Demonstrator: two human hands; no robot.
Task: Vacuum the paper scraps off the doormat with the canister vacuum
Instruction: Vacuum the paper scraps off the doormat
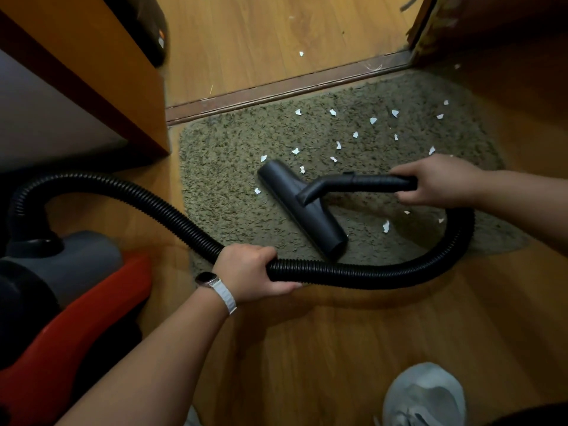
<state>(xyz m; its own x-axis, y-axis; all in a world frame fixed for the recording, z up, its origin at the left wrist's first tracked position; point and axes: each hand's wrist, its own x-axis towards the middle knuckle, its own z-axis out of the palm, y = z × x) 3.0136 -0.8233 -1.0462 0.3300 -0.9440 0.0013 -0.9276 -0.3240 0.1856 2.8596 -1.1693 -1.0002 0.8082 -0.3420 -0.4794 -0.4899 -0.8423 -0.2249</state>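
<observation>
A shaggy olive doormat (233, 155) lies on the wood floor, strewn with several white paper scraps (372, 120), mostly on its far right half. The black floor nozzle (302, 207) rests diagonally on the mat's middle. My right hand (436, 179) grips the black handle tube (368, 182) joined to the nozzle. My left hand (250, 272), with a watch on the wrist, holds the ribbed black hose (159, 204), which loops from the handle back to the red and grey canister vacuum (61, 290) at the lower left.
An orange-brown cabinet (101, 72) stands at the left, close to the mat's corner. A dark door threshold (276, 90) runs along the mat's far edge, with a few scraps on the floor beyond. A door frame (424, 32) rises at the top right. My grey shoe (424, 395) is at the bottom.
</observation>
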